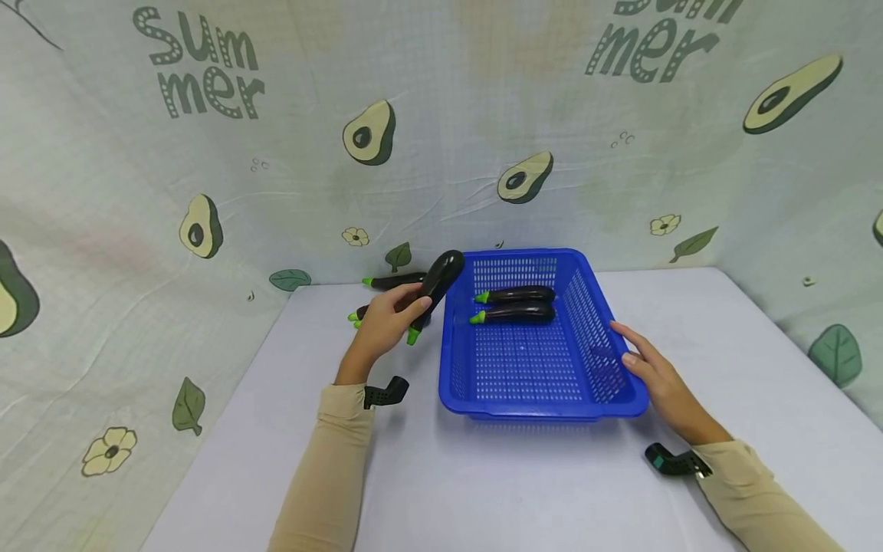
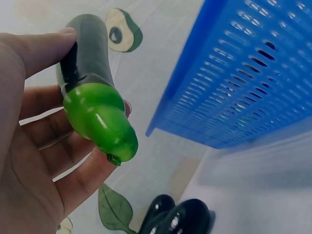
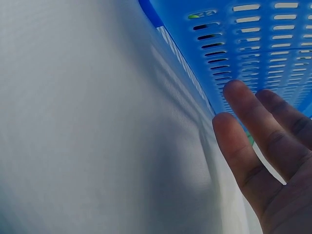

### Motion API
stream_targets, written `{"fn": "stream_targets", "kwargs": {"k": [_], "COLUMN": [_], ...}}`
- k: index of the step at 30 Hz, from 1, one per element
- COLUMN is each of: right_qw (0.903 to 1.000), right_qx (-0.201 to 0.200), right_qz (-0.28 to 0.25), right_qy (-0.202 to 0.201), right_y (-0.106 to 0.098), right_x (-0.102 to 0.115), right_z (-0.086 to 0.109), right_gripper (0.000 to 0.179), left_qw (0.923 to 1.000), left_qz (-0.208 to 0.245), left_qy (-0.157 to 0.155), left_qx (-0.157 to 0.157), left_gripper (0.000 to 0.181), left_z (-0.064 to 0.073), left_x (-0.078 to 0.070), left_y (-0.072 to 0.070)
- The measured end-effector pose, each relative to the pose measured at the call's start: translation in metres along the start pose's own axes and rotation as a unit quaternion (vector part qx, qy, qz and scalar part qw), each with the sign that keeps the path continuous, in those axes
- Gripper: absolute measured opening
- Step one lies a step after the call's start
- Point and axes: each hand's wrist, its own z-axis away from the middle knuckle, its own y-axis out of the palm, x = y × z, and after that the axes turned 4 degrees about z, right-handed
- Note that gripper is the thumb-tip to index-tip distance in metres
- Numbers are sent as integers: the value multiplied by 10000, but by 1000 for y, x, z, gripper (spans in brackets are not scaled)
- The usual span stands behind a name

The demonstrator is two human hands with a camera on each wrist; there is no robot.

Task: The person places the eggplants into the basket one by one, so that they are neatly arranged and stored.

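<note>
My left hand (image 1: 388, 323) grips a dark eggplant (image 1: 441, 277) between thumb and fingers, raised just left of the blue basket. Its green stem end (image 2: 100, 119) points toward the camera in the left wrist view. The blue plastic basket (image 1: 451, 368) has slotted walls and stands on the table. Two eggplants (image 1: 517, 312) lie side by side inside it, stems to the left. My right hand (image 1: 655, 376) is at the basket's right rim, its fingers (image 3: 236, 146) nearly straight along the outer wall.
More eggplants (image 1: 393, 281) lie on the white-covered table (image 1: 531, 491) behind my left hand, partly hidden by it. A cloth printed with avocados (image 1: 372, 134) hangs behind the table and along its sides. Each wrist wears a black camera mount (image 1: 386, 392).
</note>
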Motion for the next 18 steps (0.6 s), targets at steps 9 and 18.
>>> {"fn": "stream_targets", "kwargs": {"k": [9, 18], "right_qw": [10000, 10000], "right_qx": [-4, -12], "right_qz": [40, 84], "right_qy": [52, 13], "right_y": [1, 0], "right_x": [0, -1], "right_z": [0, 0], "right_gripper": [53, 52], "left_qw": [9986, 9975], "left_qz": [-348, -504], "left_qy": [195, 130], "left_qx": [358, 472], "left_gripper": [53, 52], "left_z": [-19, -38], "left_x": [-14, -32], "left_y": [-1, 11]}}
